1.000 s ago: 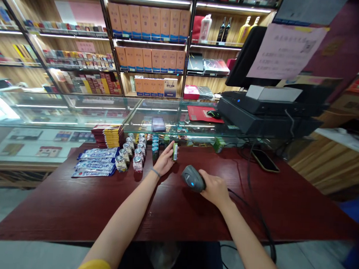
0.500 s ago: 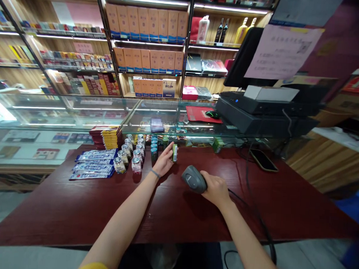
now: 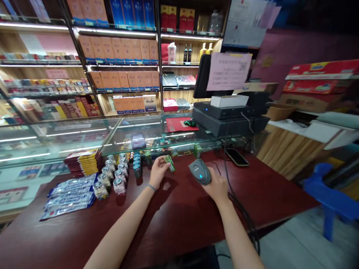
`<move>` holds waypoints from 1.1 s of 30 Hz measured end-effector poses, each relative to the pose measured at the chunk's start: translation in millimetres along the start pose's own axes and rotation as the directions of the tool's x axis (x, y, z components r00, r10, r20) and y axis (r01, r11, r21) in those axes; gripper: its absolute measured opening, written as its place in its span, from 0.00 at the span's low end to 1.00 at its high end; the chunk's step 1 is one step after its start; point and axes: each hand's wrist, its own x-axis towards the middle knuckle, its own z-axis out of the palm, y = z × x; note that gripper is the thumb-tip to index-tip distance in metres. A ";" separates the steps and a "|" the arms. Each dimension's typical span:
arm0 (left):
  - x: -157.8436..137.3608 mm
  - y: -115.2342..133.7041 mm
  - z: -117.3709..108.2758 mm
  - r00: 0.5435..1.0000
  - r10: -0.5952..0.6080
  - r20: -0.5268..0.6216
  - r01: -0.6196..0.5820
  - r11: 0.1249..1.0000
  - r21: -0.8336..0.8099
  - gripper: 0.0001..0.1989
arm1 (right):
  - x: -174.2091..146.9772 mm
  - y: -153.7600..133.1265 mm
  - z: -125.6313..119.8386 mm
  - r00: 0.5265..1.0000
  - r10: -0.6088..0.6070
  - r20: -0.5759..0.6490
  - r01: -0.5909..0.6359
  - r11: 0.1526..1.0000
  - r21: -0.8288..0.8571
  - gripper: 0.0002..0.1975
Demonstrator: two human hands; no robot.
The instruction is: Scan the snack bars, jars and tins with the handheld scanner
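Fingers [image 3: 162, 161] of our left hand [image 3: 157, 173] are pinched on the small green box [image 3: 169, 163], which tilts over the far part of the dark red bench [image 3: 175, 218], to the right of the row of blue-lidded tubes [image 3: 136, 164]; whether its lower edge touches the wood we cannot tell. Our right hand [image 3: 217, 187] is wrapped round the grip of the scanner [image 3: 200, 171], its blue light lit and its nose toward the box, the two near each other but apart. We judge that scanning this one box is the step in hand. To our mind, the next move calls for turning the coded face squarely to the scanner's window and holding both hands steady; the code itself is too small to make out. Half a second ago we had the box upright, with a narrow, white-labelled side showing; now it leans and shows more of its green face. No blue light shows on the scanner in that frame, and its nose has since tipped further upward. Our view has swung to the right too, so the blue stool [image 3: 329, 194] shows far more fully, while the two rows of small jars [image 3: 119, 185] sit further left in sight, their arrangement looking unchanged.
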 end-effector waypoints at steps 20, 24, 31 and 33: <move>61.4 -107.4 146.9 0.992 0.128 0.013 -0.126 0.956 0.264 0.16 | 5.1 43.3 -11.5 0.814 0.566 -0.133 -0.581 0.784 -0.219 0.23; 66.8 -118.0 154.1 0.990 0.143 -0.002 -0.134 0.933 0.333 0.12 | 5.2 45.1 -10.1 0.788 0.608 -0.101 -0.612 0.753 -0.240 0.24; 68.3 -117.9 162.4 0.973 0.230 0.009 -0.206 0.850 0.484 0.11 | 4.3 44.4 -7.9 0.783 0.610 -0.123 -0.620 0.745 -0.249 0.24; 69.3 -118.1 162.8 0.965 0.261 0.003 -0.224 0.819 0.529 0.11 | 4.2 43.7 -8.1 0.781 0.611 -0.130 -0.622 0.742 -0.249 0.25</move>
